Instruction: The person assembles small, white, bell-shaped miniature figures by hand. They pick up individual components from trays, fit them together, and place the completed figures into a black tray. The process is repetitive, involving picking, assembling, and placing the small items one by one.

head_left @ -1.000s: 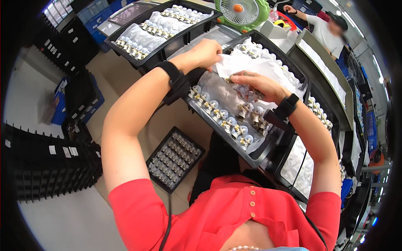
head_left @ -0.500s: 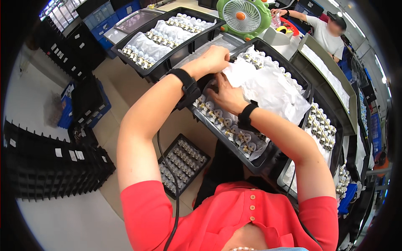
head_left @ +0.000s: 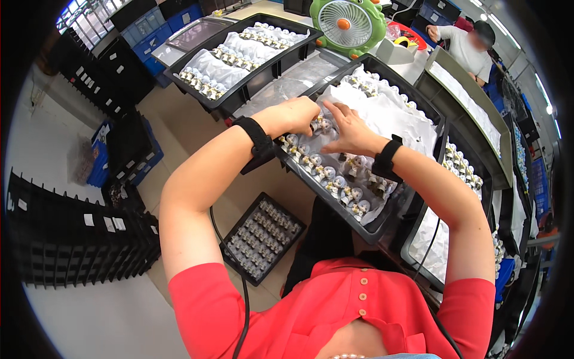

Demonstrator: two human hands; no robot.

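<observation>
Small figurines with pale heads and yellow-and-dark bodies stand in rows in a black tray in front of me. My left hand is closed at the tray's left end, its fingertips curled down against a figurine; whatever they hold is hidden. My right hand hovers over the second row, thumb and fingers spread, holding nothing I can see. Just beyond it, white tissue paper lies over the middle of the tray. More figurines show past the paper at the far side.
Another black tray of figurines and paper stands at the far left. A green fan is at the back. A grey-green bin lies right, near a person in white. A figurine tray rests on the floor; a dark cable hangs by me.
The tissue paper has been drawn back from the near rows, uncovering more figurines. My left hand has moved down and toward me; my right hand has shifted right and spread its fingers.
</observation>
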